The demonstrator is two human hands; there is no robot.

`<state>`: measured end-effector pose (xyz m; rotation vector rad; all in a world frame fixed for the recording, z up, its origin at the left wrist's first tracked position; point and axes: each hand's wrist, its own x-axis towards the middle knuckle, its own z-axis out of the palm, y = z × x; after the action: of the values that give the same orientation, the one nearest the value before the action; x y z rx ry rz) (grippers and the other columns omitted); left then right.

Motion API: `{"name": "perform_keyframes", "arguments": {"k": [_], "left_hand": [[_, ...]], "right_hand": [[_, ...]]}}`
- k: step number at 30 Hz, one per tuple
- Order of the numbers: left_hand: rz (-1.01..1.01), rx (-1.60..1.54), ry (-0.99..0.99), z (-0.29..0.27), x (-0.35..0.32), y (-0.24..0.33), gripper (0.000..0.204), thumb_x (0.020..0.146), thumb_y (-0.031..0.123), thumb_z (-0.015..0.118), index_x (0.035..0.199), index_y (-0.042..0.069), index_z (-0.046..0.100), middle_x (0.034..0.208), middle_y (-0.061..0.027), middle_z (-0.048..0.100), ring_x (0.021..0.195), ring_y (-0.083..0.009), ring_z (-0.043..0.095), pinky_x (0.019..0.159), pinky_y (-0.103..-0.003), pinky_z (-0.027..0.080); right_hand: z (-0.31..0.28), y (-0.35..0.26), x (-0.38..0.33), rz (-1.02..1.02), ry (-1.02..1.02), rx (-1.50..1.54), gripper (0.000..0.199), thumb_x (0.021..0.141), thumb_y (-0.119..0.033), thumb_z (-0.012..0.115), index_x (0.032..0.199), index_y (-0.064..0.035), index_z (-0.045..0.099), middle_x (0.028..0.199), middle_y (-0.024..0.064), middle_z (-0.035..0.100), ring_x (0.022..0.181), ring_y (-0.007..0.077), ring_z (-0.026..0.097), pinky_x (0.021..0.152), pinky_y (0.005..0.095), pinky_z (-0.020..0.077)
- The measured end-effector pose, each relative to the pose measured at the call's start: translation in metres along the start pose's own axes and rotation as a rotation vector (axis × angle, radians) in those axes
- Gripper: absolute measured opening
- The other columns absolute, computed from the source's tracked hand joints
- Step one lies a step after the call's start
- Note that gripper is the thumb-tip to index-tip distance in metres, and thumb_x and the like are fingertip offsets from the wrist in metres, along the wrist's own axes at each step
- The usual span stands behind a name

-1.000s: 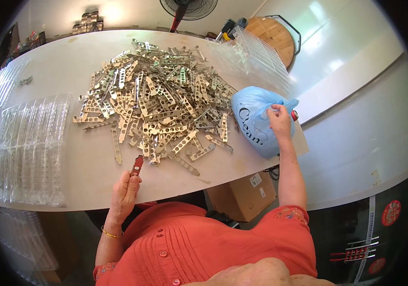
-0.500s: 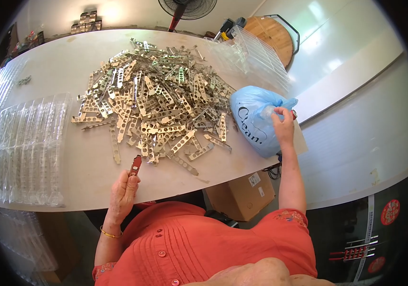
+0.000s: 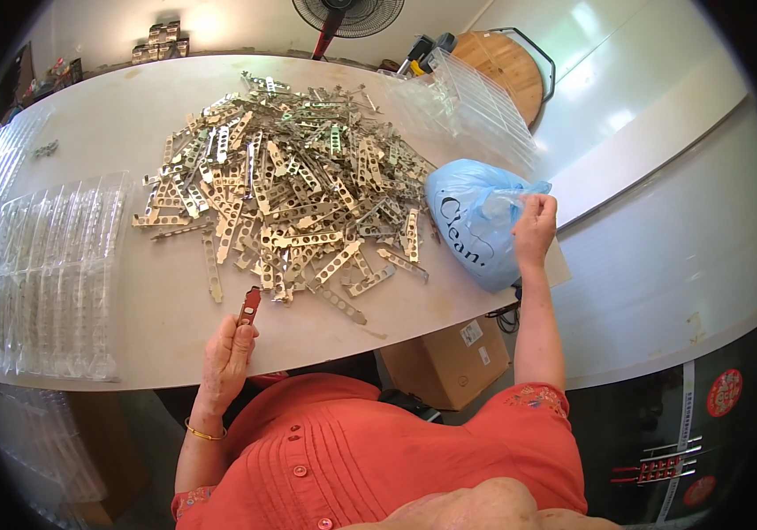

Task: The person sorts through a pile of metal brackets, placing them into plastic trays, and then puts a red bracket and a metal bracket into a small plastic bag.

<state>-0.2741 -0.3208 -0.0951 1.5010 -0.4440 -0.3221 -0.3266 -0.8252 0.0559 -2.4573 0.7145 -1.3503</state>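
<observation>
A slotted metal bracket (image 3: 249, 306), reflecting red, stands up from my left hand (image 3: 229, 353), pinched between thumb and fingers just in front of the pile. Similar brackets (image 3: 294, 190) with rows of round holes lie heaped loosely across the middle of the table. On the right, a stuffed light-blue plastic bag (image 3: 467, 216) with dark lettering rests at the table edge. My right hand (image 3: 535, 231) is closed at the bag's gathered top. Its fingertips pinch thin clear plastic film (image 3: 506, 196), whose far end lies against the blue bag.
Clear plastic trays (image 3: 60, 278) are stacked at the left, with another tray (image 3: 9, 159) behind. More clear trays (image 3: 475, 97) lie at the far right. A fan (image 3: 347, 13) stands beyond the table. Below the front edge sits a cardboard box (image 3: 449, 362).
My right hand has turned and shifted slightly down and right, drawing the clear film out straighter from the blue bag. My left hand and its bracket have barely moved.
</observation>
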Motion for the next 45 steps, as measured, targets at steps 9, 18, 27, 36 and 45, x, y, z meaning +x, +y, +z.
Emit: {"name": "perform_keyframes", "arguments": {"k": [9,18,27,36,45], "left_hand": [[-0.003,0.005,-0.009,-0.007,0.0,-0.002,0.028,0.107,0.026,0.047,0.093,0.003,0.054,0.068,0.0037,0.042,0.059,-0.0057,0.038,0.054,-0.023,0.034],[-0.107,-0.412,-0.162,-0.004,-0.006,0.01,0.027,0.108,0.022,0.044,0.102,0.001,0.06,0.09,-0.0064,0.065,0.073,-0.01,0.056,0.067,-0.025,0.047],[-0.054,-0.623,-0.238,0.002,0.009,0.02,0.031,0.107,0.03,0.046,0.103,0.004,0.062,0.125,-0.0148,0.063,0.094,-0.0147,0.066,0.08,-0.028,0.045],[0.004,-0.302,0.043,-0.02,0.009,0.027,0.031,0.108,0.031,0.046,0.111,0.005,0.063,0.09,-0.0005,0.065,0.08,-0.0072,0.057,0.075,-0.023,0.044],[0.042,-0.134,-0.011,-0.015,0.015,0.026,0.023,0.106,0.019,0.05,0.112,0.001,0.062,0.091,-0.0015,0.062,0.083,-0.0085,0.059,0.076,-0.026,0.05]], "right_hand": [[-0.028,-0.053,0.003,0.175,0.132,0.609,0.021,0.106,-0.022,0.044,0.107,-0.0012,0.045,0.1,0.013,0.063,0.062,0.0148,0.062,0.052,0.0265,0.0523],[-0.023,-0.147,-0.081,-0.165,-0.185,0.971,0.012,0.106,-0.012,0.042,0.113,-0.0019,0.042,0.108,0.0194,0.063,0.083,0.0269,0.069,0.069,0.0343,0.0592],[0.038,-0.181,-0.177,-0.765,-0.827,1.022,0.016,0.095,-0.001,0.058,0.11,-0.004,0.052,0.115,0.0217,0.065,0.094,0.0329,0.069,0.08,0.0379,0.0569],[0.062,-0.198,-0.191,-0.492,-1.192,1.08,0.006,0.091,-0.007,0.068,0.093,-0.003,0.063,0.114,0.0147,0.063,0.097,0.0213,0.065,0.08,0.0325,0.0538],[0.087,-0.226,-0.18,-0.109,-1.431,1.012,0.015,0.096,-0.016,0.067,0.102,-0.0032,0.061,0.097,-0.0004,0.058,0.082,0.0064,0.053,0.072,0.0223,0.0443]]}}
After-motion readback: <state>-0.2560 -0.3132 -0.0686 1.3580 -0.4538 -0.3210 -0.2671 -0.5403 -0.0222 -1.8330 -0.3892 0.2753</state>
